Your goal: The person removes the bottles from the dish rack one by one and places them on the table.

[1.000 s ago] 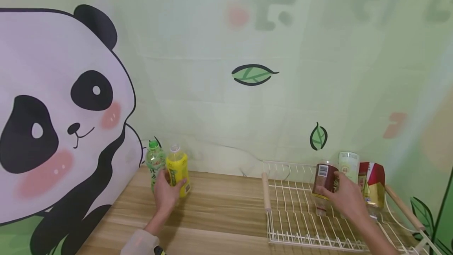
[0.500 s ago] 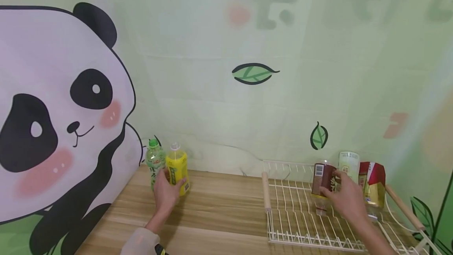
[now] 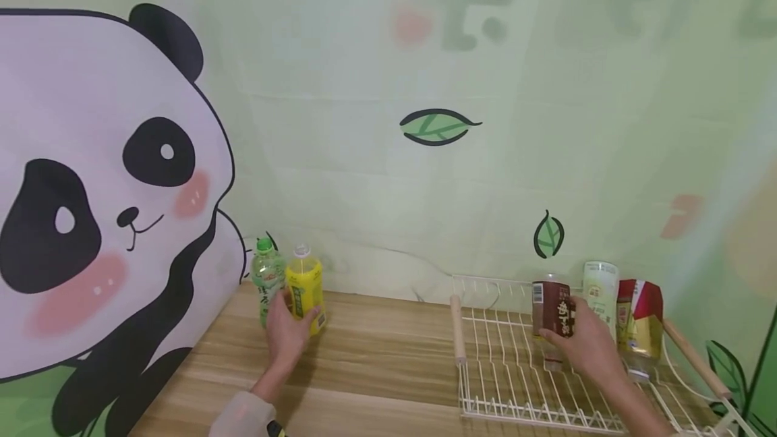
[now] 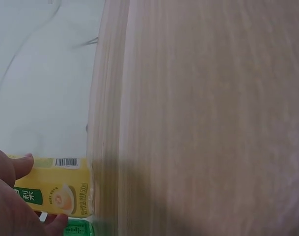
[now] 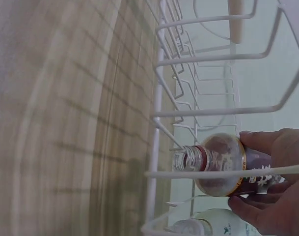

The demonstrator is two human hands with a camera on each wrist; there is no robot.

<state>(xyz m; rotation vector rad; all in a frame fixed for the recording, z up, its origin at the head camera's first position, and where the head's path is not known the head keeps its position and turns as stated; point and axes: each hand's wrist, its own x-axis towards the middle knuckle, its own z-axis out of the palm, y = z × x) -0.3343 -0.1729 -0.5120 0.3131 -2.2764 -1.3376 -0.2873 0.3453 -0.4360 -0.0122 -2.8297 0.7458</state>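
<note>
My left hand [image 3: 288, 332] grips a yellow-labelled drink bottle [image 3: 306, 285] that stands upright on the wooden table, thumb on its right side. Just left of it is a green-capped bottle [image 3: 265, 275], partly behind my fingers. Over the white wire rack [image 3: 504, 356], my right hand [image 3: 585, 339] holds a clear bottle with a dark red label [image 3: 549, 309] upside down. In the right wrist view its threaded neck [image 5: 188, 158] has no cap and points down at the rack's wires. A pale green-labelled bottle [image 3: 601, 288] is right behind that hand.
A red and gold bottle [image 3: 643, 319], also neck down, stands in the rack beside the pale one. Wooden handles [image 3: 457, 329] rise at the rack's two ends. A printed fabric wall [image 3: 364, 154] closes off the table's back.
My right hand has turned the dark red bottle about its length: the barcode has swung left and more white lettering shows. My left hand and its bottle stay put.
</note>
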